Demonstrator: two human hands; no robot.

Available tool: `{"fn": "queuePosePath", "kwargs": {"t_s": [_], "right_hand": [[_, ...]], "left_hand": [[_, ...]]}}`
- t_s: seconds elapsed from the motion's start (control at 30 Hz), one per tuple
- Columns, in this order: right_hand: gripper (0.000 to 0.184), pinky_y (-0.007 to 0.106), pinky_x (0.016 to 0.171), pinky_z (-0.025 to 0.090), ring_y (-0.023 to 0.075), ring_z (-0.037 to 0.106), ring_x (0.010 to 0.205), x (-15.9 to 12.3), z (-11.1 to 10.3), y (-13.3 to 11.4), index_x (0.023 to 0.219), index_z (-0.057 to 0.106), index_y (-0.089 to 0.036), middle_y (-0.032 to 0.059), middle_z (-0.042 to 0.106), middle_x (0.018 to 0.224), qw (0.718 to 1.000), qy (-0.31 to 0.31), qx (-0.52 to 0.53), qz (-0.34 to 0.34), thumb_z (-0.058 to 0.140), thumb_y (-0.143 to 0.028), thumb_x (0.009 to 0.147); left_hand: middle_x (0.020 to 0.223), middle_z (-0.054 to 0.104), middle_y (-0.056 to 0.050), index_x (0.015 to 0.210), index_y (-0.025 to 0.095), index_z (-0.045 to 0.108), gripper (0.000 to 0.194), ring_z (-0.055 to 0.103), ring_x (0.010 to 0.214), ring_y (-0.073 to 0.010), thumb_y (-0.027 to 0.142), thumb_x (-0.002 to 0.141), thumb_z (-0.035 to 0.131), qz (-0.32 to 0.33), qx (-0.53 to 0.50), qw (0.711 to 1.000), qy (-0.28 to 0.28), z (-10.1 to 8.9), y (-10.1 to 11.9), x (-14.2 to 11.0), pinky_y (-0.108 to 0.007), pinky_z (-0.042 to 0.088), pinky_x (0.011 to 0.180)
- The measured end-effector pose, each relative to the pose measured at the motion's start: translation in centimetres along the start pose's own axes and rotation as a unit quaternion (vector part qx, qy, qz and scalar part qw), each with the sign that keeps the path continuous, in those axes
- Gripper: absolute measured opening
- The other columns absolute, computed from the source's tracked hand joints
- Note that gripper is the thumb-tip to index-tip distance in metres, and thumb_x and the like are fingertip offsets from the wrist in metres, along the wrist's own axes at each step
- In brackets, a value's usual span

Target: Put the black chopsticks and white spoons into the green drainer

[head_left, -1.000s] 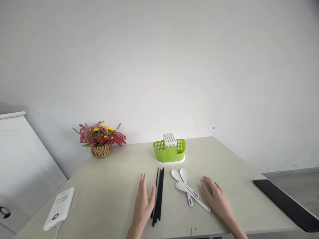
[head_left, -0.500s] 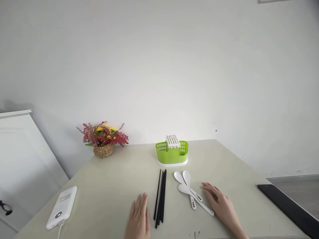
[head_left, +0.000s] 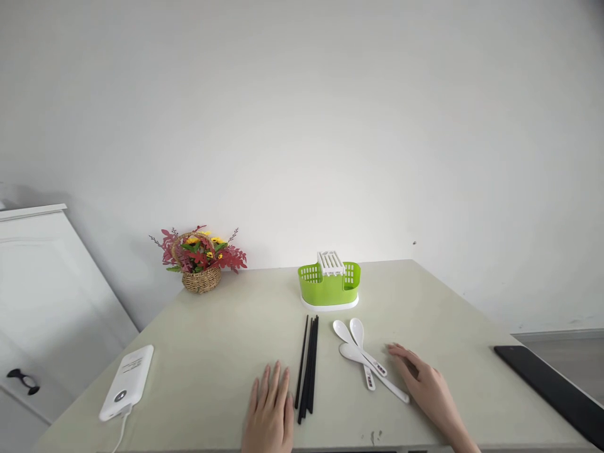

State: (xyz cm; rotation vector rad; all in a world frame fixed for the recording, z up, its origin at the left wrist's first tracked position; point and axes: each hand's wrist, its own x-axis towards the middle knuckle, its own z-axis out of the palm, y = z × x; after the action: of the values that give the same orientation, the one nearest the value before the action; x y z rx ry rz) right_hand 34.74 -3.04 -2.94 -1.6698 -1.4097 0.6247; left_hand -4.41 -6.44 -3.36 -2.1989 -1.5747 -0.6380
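Observation:
My left hand (head_left: 270, 409) lies flat on the table with its fingers spread, just left of several black chopsticks (head_left: 309, 371). The chopsticks lie side by side, pointing away from me. On the right, my right hand (head_left: 422, 380) rests with loosely bent fingers and nothing in it. Close to its fingertips are three white spoons (head_left: 352, 353), their handles crossing one another. Behind the chopsticks and spoons stands a green utensil basket (head_left: 325, 291) with a white base and a white slotted piece (head_left: 331, 262) on top at its middle.
A wicker basket of artificial flowers (head_left: 202, 280) stands at the back left near the wall. A white power bank (head_left: 128, 380) with a cable lies at the left edge. Along the right edge is a flat black object (head_left: 542, 384). A white cabinet (head_left: 51, 283) adjoins the left side.
The view has shifted slightly, moving everything a little up and to the right. The fingers of my left hand are spread wider. My right hand stays beside the spoons.

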Motion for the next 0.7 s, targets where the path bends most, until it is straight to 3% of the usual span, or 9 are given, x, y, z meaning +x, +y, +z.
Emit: {"fn": "queuePosePath", "kwargs": {"t_s": [0.7], "right_hand": [[0.043, 0.043, 0.108, 0.052, 0.0295, 0.064, 0.134, -0.2, -0.47, -0.31, 0.117, 0.077, -0.036, -0.0022, 0.066, 0.148, 1.0, 0.001, -0.008, 0.02, 0.046, -0.057, 0.094]], "left_hand": [[0.168, 0.039, 0.001, 0.169, 0.04, 0.01, 0.072, 0.046, 0.151, -0.0318, 0.033, 0.105, 0.042, -0.003, 0.002, 1.0, -0.014, -0.39, 0.36, 0.1, -0.057, 0.046, 0.12]]}}
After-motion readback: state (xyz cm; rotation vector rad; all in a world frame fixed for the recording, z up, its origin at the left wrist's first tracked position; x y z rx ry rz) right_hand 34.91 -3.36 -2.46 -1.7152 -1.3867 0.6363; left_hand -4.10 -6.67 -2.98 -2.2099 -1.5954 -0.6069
